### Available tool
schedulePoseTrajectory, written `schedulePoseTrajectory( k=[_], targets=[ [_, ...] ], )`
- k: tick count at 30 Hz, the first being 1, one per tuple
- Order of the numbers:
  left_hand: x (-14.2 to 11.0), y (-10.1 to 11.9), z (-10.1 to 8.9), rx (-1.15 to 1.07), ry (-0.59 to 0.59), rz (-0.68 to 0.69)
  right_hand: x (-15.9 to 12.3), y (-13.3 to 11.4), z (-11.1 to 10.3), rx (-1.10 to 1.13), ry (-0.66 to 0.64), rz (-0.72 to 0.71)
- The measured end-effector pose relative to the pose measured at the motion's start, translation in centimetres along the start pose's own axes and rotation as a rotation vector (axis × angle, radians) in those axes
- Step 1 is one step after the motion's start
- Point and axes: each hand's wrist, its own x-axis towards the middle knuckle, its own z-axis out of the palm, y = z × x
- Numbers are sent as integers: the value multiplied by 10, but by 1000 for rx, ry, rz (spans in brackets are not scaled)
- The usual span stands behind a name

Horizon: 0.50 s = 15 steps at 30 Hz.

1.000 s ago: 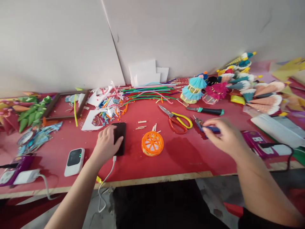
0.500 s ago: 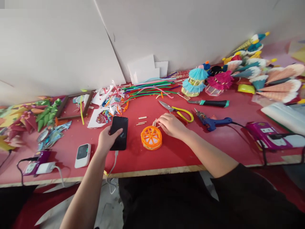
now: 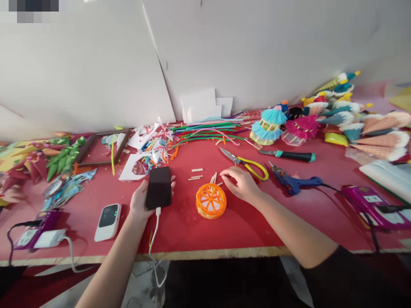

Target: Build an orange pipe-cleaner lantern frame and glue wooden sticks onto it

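My left hand [image 3: 139, 199] cradles a black smartphone [image 3: 159, 188], its palm under the left edge and fingertips showing past the right edge. A white charging cable [image 3: 156, 233] runs from the phone's bottom. My right hand [image 3: 239, 184] rests at the table with fingers curled and thumb close to them; whether something small sits between them is hidden. Its fingertips are just right of short wooden sticks [image 3: 213, 177]. Below these stands a round orange craft piece [image 3: 211, 201] with a spoked top. Scissors [image 3: 250, 166] lie behind my right hand, one handle mostly covered by it.
A blue hot glue gun [image 3: 297, 184] and a craft knife [image 3: 290, 155] lie at right, with a purple power strip [image 3: 362, 201] beyond. A white device [image 3: 108, 222] is at left. Pipe cleaners [image 3: 208, 130], paper scraps [image 3: 131, 167] and tasselled crafts [image 3: 269, 124] line the back.
My right hand left the glue gun and moved left to the sticks beside the orange piece. My left hand went from resting on the phone to holding it from underneath, tilted up.
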Motion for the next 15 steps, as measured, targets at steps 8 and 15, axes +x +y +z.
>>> schedulePoseTrajectory(
  k=[8,15],
  targets=[
    [7,-2,-15,-277,34,-90,0,-3,-5,-62,11,-88],
    [0,-3,-3,-339,115,-133,-1,-2,-10,-134,-56,-112]
  ],
)
